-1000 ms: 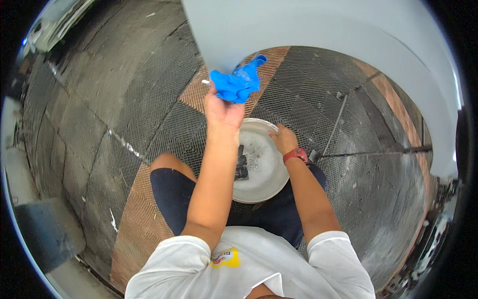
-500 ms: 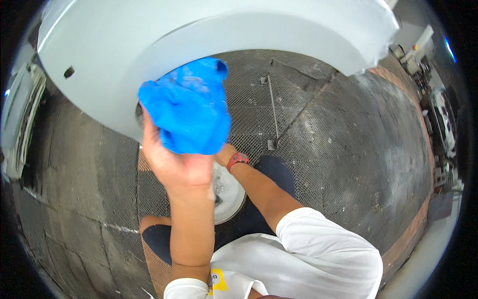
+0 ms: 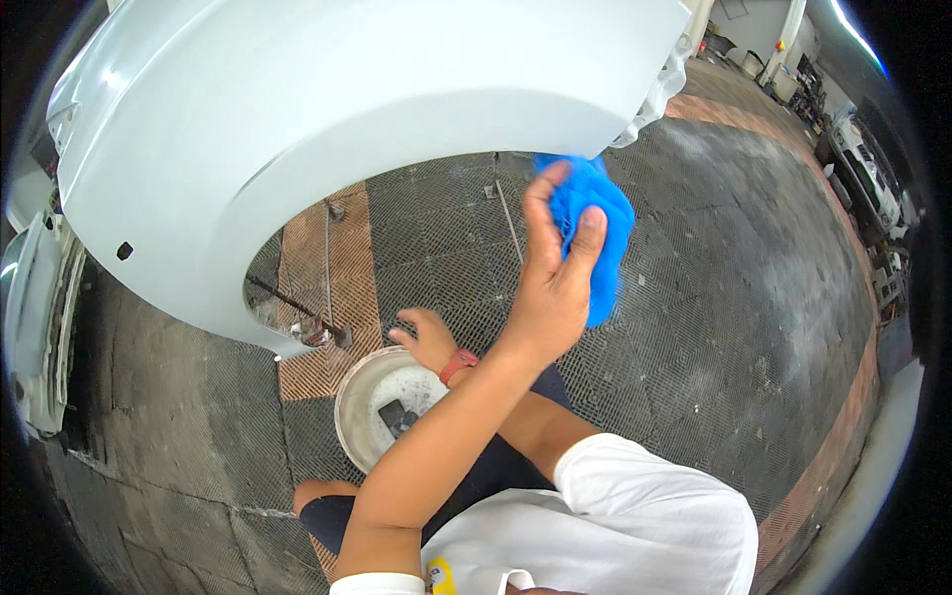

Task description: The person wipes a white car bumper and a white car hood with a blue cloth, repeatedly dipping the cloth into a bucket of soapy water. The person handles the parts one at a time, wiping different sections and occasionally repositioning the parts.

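Blue cloth (image 3: 610, 233) is sitting at the pale fender's (image 3: 357, 99) lower right end, contact unclear, long axis running steeply downward. Left hand (image 3: 555, 283) is grasping it, forearm crossing over the right; right hand (image 3: 428, 339) is spreading empty, loose fingers beside the basin (image 3: 343, 409).

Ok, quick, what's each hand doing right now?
Left hand: closed, holding the blue cloth.
Right hand: open, fingers spread, near the tub's rim.

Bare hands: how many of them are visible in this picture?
2: the left hand holds a crumpled blue cloth, and the right hand is near a round whitish basin.
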`<state>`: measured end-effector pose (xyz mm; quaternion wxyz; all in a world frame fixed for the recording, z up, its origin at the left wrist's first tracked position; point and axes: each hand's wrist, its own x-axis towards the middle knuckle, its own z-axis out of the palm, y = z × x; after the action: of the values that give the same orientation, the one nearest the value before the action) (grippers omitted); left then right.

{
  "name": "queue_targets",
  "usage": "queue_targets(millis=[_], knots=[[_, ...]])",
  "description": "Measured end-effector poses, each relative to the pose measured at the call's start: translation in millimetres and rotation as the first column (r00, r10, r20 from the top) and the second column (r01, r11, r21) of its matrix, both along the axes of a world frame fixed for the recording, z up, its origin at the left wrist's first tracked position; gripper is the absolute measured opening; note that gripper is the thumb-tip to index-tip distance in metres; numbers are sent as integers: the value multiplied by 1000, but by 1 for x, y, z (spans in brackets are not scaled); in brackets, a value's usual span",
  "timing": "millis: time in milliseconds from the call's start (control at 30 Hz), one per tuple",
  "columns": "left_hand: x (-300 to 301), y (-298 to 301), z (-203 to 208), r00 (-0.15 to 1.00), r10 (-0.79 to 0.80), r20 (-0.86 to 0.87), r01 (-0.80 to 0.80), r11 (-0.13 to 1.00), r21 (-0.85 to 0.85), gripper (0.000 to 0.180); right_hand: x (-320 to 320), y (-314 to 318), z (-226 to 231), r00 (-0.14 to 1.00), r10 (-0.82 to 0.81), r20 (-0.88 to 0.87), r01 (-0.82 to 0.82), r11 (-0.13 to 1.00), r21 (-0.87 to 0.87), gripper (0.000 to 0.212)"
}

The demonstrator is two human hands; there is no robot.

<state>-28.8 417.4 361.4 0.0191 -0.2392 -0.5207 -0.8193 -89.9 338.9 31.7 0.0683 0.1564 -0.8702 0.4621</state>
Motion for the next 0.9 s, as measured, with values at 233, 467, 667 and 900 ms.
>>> queue_targets(millis=[233,467,667,900], knots=[[31,-101,-97,966,42,256,40,950,-309,52,54,102,104,955,297,21,22,0,-1000,69],[59,-146,-146,868,336,-365,-451,225,-864,42,119,63,139,815,331,475,347,378,-858,84],[48,-226,-139,862,395,318,-316,909,-273,71,105,59,267,930,-297,-215,66,712,-699,65],[13,-225,-24,975,-145,171,30,841,540,91,45,21,400,380,-297,-876,226,948,-223,59]])
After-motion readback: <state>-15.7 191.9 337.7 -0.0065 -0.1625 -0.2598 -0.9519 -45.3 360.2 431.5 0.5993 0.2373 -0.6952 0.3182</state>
